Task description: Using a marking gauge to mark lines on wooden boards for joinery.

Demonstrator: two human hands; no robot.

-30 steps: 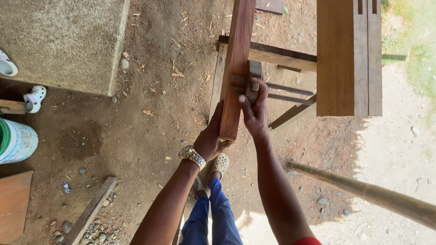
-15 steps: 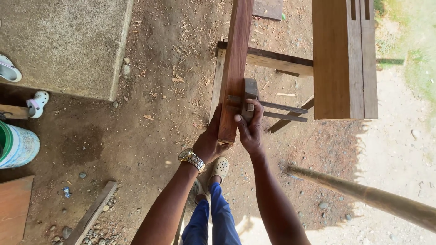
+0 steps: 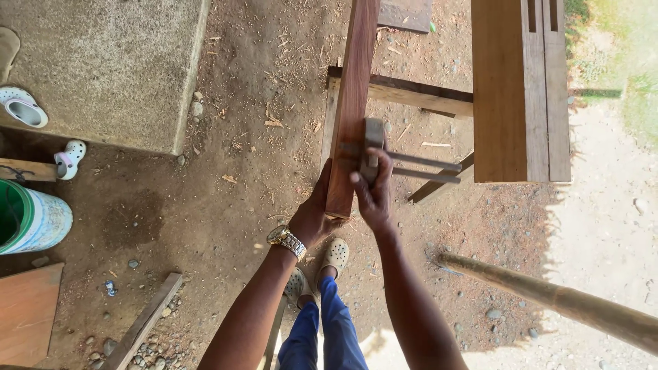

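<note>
the left hand [image 3: 314, 218], a watch [image 3: 288, 241] on its wrist, is wrapped around the near end of the long reddish plank [image 3: 351, 109], and the right hand [image 3: 373, 195] is closed over the wooden gauge block [image 3: 373, 140] with two rods pointing right. compared with a second ago, the right hand and block sit a little farther up the plank, which suggests a stroke along it. the plank's long axis runs away from the person, over the crosspiece [image 3: 418, 92].

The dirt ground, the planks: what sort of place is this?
Probably an open-air woodworking yard: bare dirt ground, loose planks, and a long board steadied by the left hand while the right hand works a wooden gauge.
</note>
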